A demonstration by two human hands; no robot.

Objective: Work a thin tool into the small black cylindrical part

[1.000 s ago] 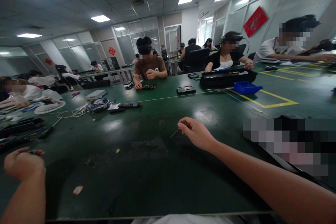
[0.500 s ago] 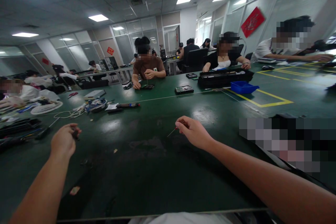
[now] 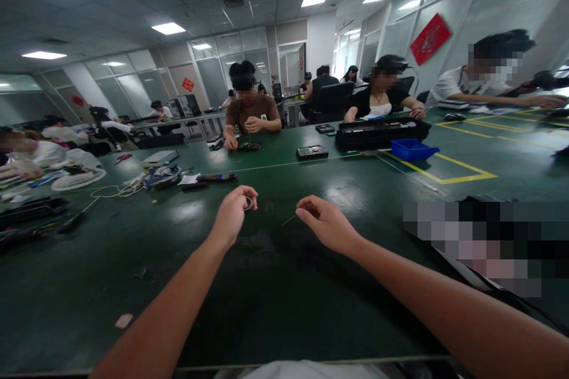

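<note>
My left hand (image 3: 233, 213) is held out over the green table (image 3: 267, 284), its fingers pinched round a small metal ring (image 3: 248, 203). My right hand (image 3: 324, 223) hovers just to the right of it, closed on a thin screwdriver (image 3: 290, 219) whose shaft points left toward the ring. The two hands are a short gap apart above the middle of the table.
A blurred dark object (image 3: 484, 243) lies at my right. Cables, tools and a white fan (image 3: 77, 179) crowd the left side. A hard drive (image 3: 312, 152), a black tray (image 3: 382, 132) and a blue bin (image 3: 411, 149) sit farther back. Several people work around the table.
My left hand has swung from the far left edge to the middle of the table, bringing a small ring up close to my right hand. The right hand has barely moved.
</note>
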